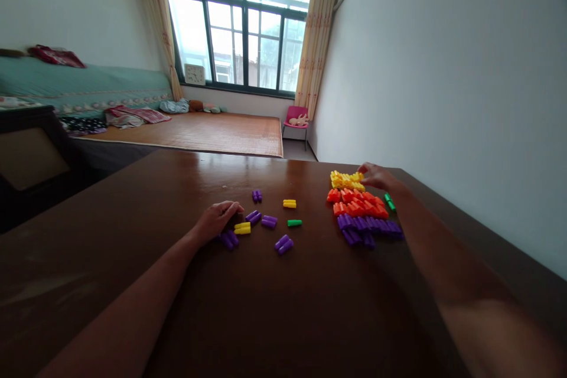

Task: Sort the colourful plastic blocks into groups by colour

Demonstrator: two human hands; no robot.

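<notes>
My right hand (375, 176) is at the right end of a yellow group of pieces (348, 181), its fingers bent round something too small to make out. Nearer me lie an orange group (359, 204) and a purple group (370, 229). On the left, my left hand (217, 218) rests on the table, fingers closed and curled, beside a yellow piece (242, 228) and a purple piece (229, 240); what it holds, if anything, is hidden. Between the hands lie several purple pieces (284, 244), another yellow piece (289, 204) and a green piece (295, 222).
A brown glossy table (266, 319) carries everything. Green pieces (390, 202) lie near my right wrist. Beyond the table are a bed (230, 130) and a pink chair (296, 113); a pale wall (443, 71) stands on the right.
</notes>
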